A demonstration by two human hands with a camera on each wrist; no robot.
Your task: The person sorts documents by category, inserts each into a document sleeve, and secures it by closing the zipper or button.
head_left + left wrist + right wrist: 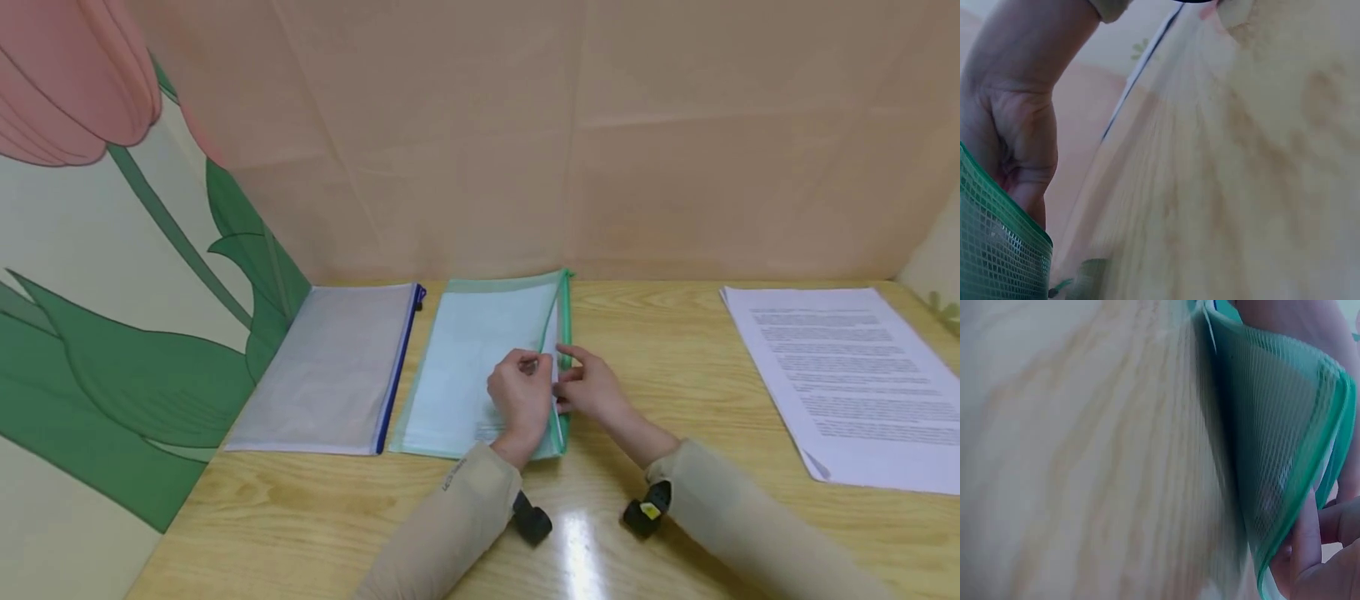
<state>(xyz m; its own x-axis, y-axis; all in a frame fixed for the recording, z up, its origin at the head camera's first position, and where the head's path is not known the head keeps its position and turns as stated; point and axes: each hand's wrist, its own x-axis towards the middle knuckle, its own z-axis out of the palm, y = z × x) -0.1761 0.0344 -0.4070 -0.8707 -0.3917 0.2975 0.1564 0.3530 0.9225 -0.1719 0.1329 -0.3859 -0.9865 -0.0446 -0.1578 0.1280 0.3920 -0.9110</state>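
Wooden table (675,533) fills the lower frame, peach fabric backdrop (600,125) behind it, tulip-print panel (112,317) along the 9 o'clock side. Stack of printed sheets (847,375) lies at 3 o'clock, well apart from the hands. Blue-zip mesh pouch (330,371) lies flat at 9 o'clock of center, just beside the green mesh zip pouch (468,367), which sits dead center with its zipper edge facing 3 o'clock. Left hand (519,398) rests on the green pouch, fingers curled at the open zipper edge, pinching the top layer near the mouth. Right hand (592,390) sits at 3 o'clock of that edge, thumb and fingers pinching the green zipper strip. Right wrist view shows the mesh lip (1285,456) lifted off the table, fingers (1310,544) under it. Left wrist view is mostly blurred.
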